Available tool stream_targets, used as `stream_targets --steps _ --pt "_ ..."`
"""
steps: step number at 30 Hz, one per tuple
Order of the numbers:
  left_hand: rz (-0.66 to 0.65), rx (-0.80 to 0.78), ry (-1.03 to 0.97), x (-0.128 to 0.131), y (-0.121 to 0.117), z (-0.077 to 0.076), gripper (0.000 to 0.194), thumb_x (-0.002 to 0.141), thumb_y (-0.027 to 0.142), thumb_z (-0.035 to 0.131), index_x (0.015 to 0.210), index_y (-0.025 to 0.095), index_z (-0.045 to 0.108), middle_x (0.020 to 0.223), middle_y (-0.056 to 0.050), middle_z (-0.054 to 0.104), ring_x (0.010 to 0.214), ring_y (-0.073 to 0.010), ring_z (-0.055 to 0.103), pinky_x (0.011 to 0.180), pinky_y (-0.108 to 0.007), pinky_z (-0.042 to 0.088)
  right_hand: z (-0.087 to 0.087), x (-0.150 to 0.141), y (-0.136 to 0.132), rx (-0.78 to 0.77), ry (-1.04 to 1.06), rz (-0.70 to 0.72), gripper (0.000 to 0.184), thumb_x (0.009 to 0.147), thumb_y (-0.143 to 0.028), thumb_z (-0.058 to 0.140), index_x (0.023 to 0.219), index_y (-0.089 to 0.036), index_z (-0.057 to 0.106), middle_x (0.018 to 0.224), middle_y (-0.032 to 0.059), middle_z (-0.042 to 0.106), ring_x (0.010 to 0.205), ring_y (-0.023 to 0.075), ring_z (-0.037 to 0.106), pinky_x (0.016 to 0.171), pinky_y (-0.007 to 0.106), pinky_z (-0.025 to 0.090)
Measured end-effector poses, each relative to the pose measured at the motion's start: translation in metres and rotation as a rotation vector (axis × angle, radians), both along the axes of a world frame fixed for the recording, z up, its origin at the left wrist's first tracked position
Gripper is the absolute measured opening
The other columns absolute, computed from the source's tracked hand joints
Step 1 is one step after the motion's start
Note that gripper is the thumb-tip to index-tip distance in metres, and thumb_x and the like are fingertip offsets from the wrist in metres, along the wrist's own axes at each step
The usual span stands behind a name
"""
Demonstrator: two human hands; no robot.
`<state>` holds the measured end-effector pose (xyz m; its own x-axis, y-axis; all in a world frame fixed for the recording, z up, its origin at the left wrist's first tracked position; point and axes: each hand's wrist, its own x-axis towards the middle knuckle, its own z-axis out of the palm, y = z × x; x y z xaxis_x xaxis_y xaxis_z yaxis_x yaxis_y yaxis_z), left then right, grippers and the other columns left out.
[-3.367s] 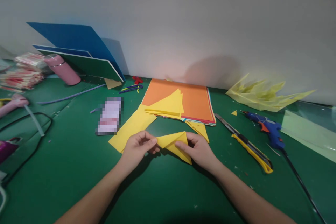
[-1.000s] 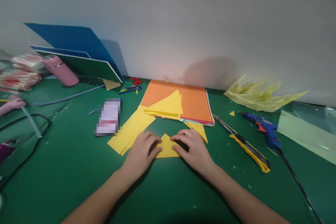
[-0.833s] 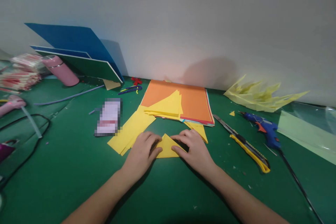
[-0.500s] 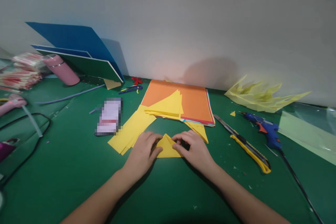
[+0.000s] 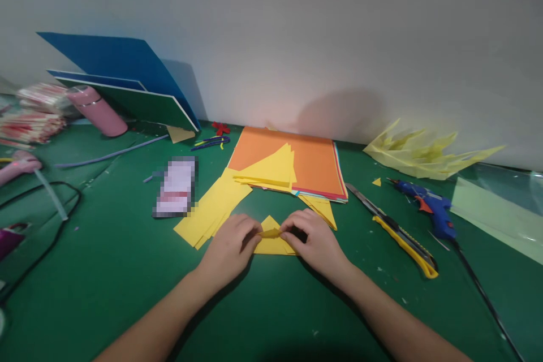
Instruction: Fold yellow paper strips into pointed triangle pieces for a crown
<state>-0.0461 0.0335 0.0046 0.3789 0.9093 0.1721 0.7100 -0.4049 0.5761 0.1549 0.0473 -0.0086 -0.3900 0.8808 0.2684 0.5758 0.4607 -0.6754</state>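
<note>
Between my two hands a small piece of yellow paper lies on the green table, its top forming a point and a flap raised across its middle. My left hand pinches the flap's left end between thumb and fingers. The right end is pinched by my right hand. Beyond the left hand lie fanned yellow paper strips. Folded yellow triangles are stacked on a pile of coloured paper with an orange sheet on top. More yellow triangles poke out beyond the right hand.
To the right lie a yellow utility knife with its blade out, a blue glue gun with a cord, and a spiky pale-yellow paper piece. On the left are a blurred phone, a pink bottle and leaning boards.
The paper's top flap has been lifted away from its point and toward me, and now stands as a ridge between my fingers. Both hands stay nearly in place.
</note>
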Motion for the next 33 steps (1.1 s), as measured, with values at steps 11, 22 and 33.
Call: stream_targets --steps 11,22,33 --pt "-0.012 0.051 -0.077 0.0 -0.002 -0.001 0.012 0.086 0.013 0.045 0.088 0.02 0.055 0.086 -0.004 0.062 0.079 -0.0174 0.059 0.07 -0.03 0.05 -0.004 -0.001 -0.007 0.175 -0.129 0.058 0.015 0.093 -0.02 0.046 0.091 -0.02 0.061 0.083 0.0058 0.067 0.076 0.02 0.06 0.066 0.03 0.046" --pt "-0.04 0.041 0.037 0.0 0.004 -0.001 0.013 0.085 0.011 0.043 0.082 0.02 0.053 0.084 -0.003 0.06 0.076 -0.0174 0.057 0.066 -0.029 0.048 -0.003 0.001 -0.012 0.368 -0.367 0.191 0.031 0.097 -0.017 0.033 0.09 -0.02 0.063 0.082 0.0067 0.065 0.07 0.0182 0.053 0.061 0.028 0.039" --pt "-0.24 0.123 0.121 -0.007 0.005 -0.002 0.017 0.089 0.01 0.042 0.087 0.018 0.057 0.088 -0.005 0.06 0.083 -0.0186 0.055 0.075 -0.033 0.048 0.0 0.011 -0.007 0.377 -0.359 0.297 0.035 0.099 -0.025 0.031 0.102 -0.023 0.066 0.084 0.0045 0.067 0.072 0.017 0.055 0.061 0.027 0.038"
